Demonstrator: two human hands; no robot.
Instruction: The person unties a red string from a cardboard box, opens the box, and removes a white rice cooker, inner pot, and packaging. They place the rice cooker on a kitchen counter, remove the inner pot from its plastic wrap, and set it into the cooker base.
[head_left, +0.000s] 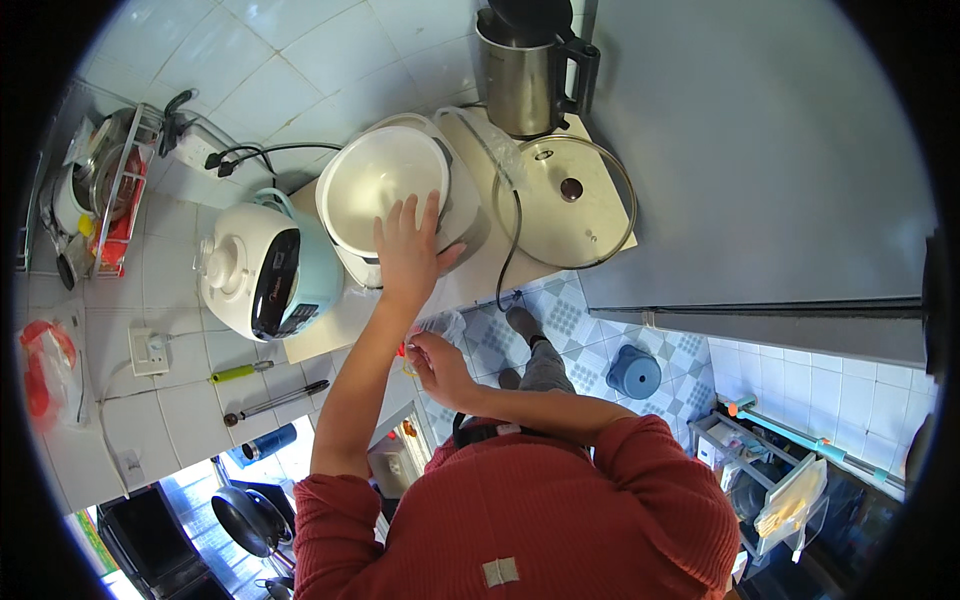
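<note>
My left hand (409, 251) lies with spread fingers over the near rim and inside of a white bowl (375, 176), which sits on a white appliance (469, 217). Close to the counter's front edge, my right hand (448, 373) is closed with its fingertips on a clear plastic bag (444, 324); bits of red and yellow show beside the fingers. A pale blue and white rice cooker (251, 270) stands left of the bowl. To the right, a glass lid (566, 217) with a dark knob lies near a steel electric kettle (517, 82) whose black lid is raised.
A black cable (517, 232) hangs over the counter edge. A grey cabinet-like panel (750, 165) rises at right. A wire rack (127, 187), power strip (196, 150), and green-handled peeler or knife (240, 371) are at left. A blue stool (634, 371) stands on the floor.
</note>
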